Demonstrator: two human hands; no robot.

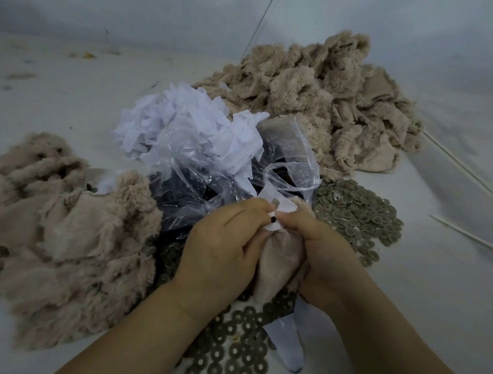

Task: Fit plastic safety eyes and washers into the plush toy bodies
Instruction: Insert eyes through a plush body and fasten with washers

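Hands meet at lower centre, left hand (220, 243) and right hand (320, 251) both pinching a plush body (277, 263) around a black eye (272, 219); washers (355, 213) litter the white surface (437, 290).

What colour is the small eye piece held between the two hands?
Black, glossy: the eye piece shows best in the head view, against white backing.

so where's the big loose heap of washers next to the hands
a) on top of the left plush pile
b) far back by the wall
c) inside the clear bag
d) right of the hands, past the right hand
d: the washers lie spread on the table just beyond the right hand, right of the plush body both hands grip.
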